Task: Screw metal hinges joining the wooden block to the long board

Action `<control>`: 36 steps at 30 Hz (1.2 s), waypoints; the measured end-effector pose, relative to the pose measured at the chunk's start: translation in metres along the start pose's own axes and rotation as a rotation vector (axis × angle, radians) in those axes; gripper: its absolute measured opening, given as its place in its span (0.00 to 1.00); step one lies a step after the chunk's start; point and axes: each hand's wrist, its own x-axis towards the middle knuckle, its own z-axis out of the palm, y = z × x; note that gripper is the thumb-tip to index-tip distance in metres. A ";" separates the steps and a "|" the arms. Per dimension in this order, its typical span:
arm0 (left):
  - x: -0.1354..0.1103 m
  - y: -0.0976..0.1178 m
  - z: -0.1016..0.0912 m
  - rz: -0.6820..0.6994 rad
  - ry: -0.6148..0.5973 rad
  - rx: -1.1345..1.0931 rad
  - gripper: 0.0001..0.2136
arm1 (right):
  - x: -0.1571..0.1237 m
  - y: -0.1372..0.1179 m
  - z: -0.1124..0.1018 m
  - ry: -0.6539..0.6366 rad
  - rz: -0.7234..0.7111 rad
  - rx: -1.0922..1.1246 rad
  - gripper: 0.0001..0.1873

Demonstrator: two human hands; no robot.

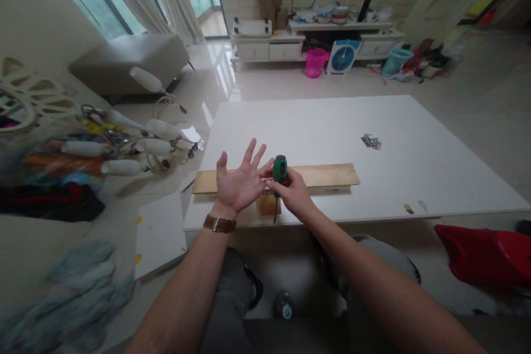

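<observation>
My right hand (292, 191) is closed around a screwdriver (280, 170) with a green and black handle; its dark shaft points down towards the table's near edge. Beside it, my left hand (243, 181) lies palm up with the fingers spread, and no object shows in the palm. A long light wooden board (327, 175) lies across the white table (298, 127) behind both hands. Below the hands, a short wooden piece (269, 206) meets the board, partly covered by them. Small metal brackets (371, 141) lie in a heap further right on the table.
A white panel (160, 232) rests at the lower left. Several white lamp-like parts (153, 146) with cables lie at left. A red chair (489, 254) stands at the right, and a bottle (284, 305) is on the floor between my feet. Small scraps (409, 208) lie near the table's right front.
</observation>
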 end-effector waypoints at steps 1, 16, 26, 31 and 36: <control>0.000 0.000 0.000 -0.002 0.004 0.010 0.36 | 0.000 0.001 0.000 -0.011 -0.008 -0.022 0.14; 0.001 0.001 -0.001 -0.018 0.034 0.062 0.36 | -0.005 -0.002 0.000 -0.088 -0.087 -0.230 0.10; -0.001 0.000 -0.004 -0.034 0.024 0.072 0.36 | -0.007 -0.003 0.000 -0.116 -0.116 -0.300 0.08; 0.000 -0.001 -0.006 -0.032 -0.008 0.033 0.37 | -0.008 -0.002 0.001 -0.109 -0.116 -0.308 0.09; 0.000 -0.001 -0.007 -0.032 -0.001 0.024 0.38 | -0.007 -0.003 0.001 -0.112 -0.096 -0.297 0.09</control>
